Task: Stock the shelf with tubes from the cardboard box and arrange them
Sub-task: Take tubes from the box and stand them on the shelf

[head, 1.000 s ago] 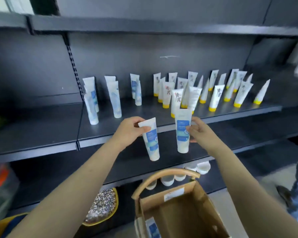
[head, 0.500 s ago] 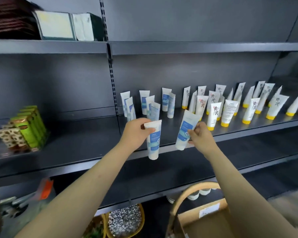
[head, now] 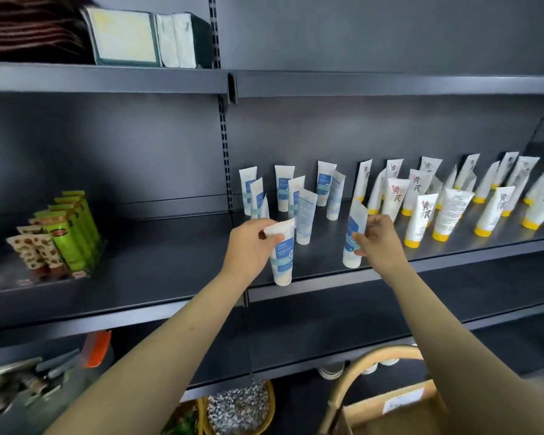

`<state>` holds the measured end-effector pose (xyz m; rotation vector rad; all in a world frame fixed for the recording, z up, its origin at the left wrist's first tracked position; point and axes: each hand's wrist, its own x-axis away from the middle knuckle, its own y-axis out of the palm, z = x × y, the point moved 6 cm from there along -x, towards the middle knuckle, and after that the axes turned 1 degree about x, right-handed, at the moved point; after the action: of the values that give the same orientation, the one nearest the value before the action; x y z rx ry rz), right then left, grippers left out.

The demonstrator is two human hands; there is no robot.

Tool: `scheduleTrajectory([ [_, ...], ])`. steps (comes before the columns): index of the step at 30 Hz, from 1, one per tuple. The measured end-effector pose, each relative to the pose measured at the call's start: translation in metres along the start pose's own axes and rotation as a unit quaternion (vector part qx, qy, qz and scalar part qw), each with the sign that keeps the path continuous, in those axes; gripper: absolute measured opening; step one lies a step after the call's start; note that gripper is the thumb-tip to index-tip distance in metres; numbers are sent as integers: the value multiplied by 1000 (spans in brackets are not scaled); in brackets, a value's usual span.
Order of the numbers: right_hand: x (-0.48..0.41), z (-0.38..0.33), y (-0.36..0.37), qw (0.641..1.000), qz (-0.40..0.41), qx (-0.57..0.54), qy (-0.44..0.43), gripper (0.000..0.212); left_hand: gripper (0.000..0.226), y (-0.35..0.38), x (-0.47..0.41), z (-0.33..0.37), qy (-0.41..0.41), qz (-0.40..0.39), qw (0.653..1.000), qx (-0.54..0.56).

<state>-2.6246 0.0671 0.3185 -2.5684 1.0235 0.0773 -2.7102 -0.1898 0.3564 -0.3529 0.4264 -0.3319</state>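
Note:
My left hand (head: 252, 243) grips the crimped top of a white and blue tube (head: 282, 257), cap down, its base at the front edge of the dark middle shelf (head: 170, 265). My right hand (head: 378, 238) pinches a second white and blue tube (head: 354, 238), which stands cap down on the shelf a little further back. Behind them stand several more blue tubes (head: 305, 215) in a loose group. The cardboard box (head: 399, 412) shows at the bottom right, its inside out of view.
Several white tubes with yellow caps (head: 449, 211) fill the shelf's right part. Green packets (head: 73, 227) stand at the left. A wicker basket handle (head: 371, 356) arcs over the box. Boxes (head: 123, 36) sit on the upper shelf, and a bowl of pebbles (head: 239, 409) lies below.
Both hands have carried their tubes up and forward from above the box to the middle shelf. The right tube now stands on the shelf surface.

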Motion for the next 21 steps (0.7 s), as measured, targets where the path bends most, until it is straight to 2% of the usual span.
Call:
scheduleTrajectory([
  [7,-58,42,11,998,-36,46,38,46,22,4,-24,-18,-8,16,999,-46],
  [16,-126,51,23,989,-121,71,38,50,20,2,-42,-34,-34,44,997,-49],
  [21,-138,49,29,991,-114,75,19,46,20,8,-46,-27,-7,21,995,-93],
])
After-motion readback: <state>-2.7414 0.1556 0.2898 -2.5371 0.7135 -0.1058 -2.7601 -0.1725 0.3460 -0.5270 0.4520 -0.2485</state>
